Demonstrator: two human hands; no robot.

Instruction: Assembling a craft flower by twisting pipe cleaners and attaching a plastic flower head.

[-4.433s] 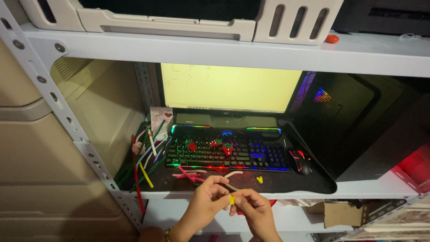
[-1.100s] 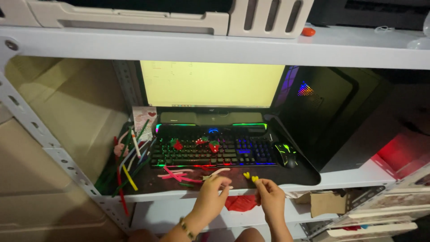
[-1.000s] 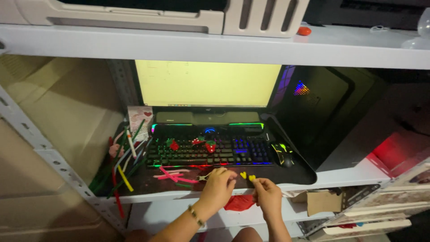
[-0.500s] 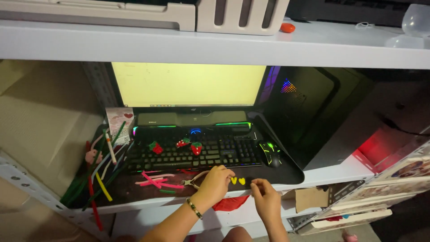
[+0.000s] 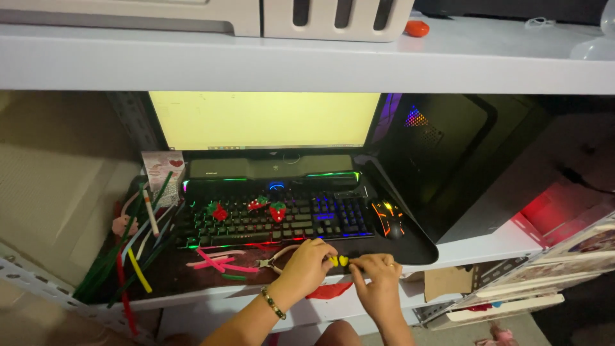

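- Left hand (image 5: pixel 307 266), beaded bracelet on the wrist, fingers curled, grip pinching one end of a small yellow pipe-cleaner piece (image 5: pixel 339 261).
- Right hand (image 5: pixel 378 282), ring on one finger, grip pinched on the other end of the same piece; hands almost touching.
- Yellow piece sits between both hands, just above the front edge of the shelf (image 5: pixel 211 301), right in front of the keyboard (image 5: pixel 275 221).
- Handling guess: light, fuzzy, bendable wire; kinks easily; best held by the ends with fingertips.
- Red scrap (image 5: pixel 328 291) under the hands at the shelf edge.
- Small pliers (image 5: pixel 272 259) just left of left hand; pink stems (image 5: pixel 214 261) beside them.
- Loose stems, green, yellow, red (image 5: pixel 131 263), piled at the far left.
- Three small red strawberry shapes (image 5: pixel 277 211) on the backlit keyboard; lit mouse (image 5: pixel 387 220) to its right.
- Furthest back: bright monitor (image 5: pixel 262 118), dark computer case (image 5: pixel 448 154).
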